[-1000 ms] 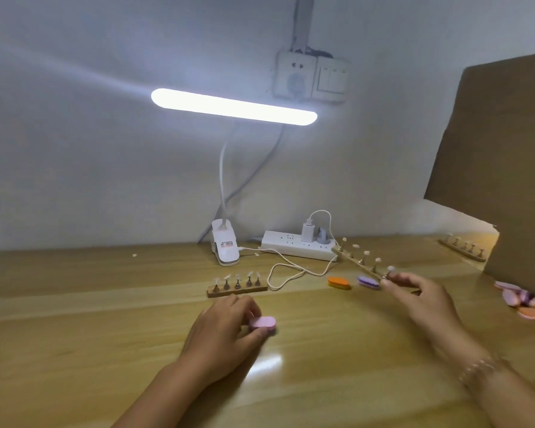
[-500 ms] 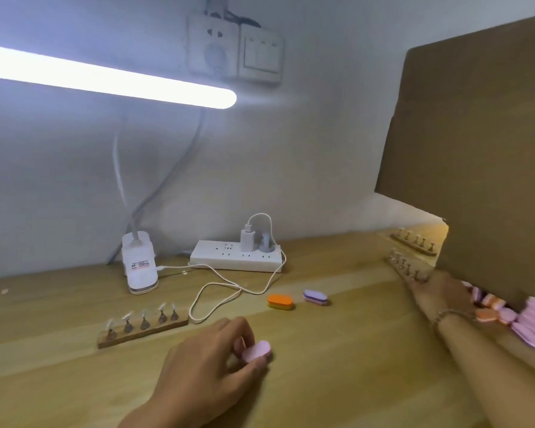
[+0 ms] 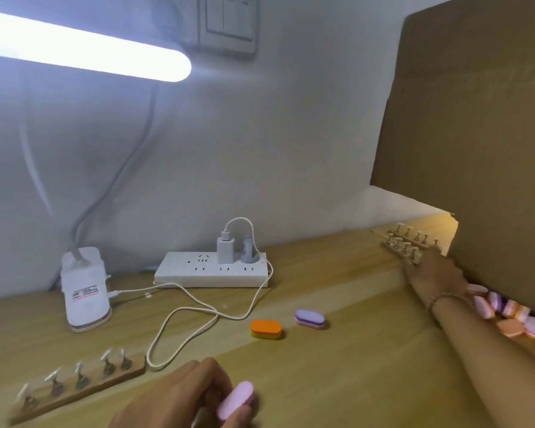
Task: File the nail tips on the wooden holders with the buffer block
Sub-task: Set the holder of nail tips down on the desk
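Bottom centre, left hand [image 3: 179, 396] grips buffer [image 3: 235, 400], right hand [image 3: 434, 274] touches holder [image 3: 399, 249]

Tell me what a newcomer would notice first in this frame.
The glowing lamp bar across the upper left dominates, with the big cardboard sheet walling off the right. At the bottom centre the left hand holds a pink buffer block, while the right hand stretches to a wooden holder of nail tips at the far right.
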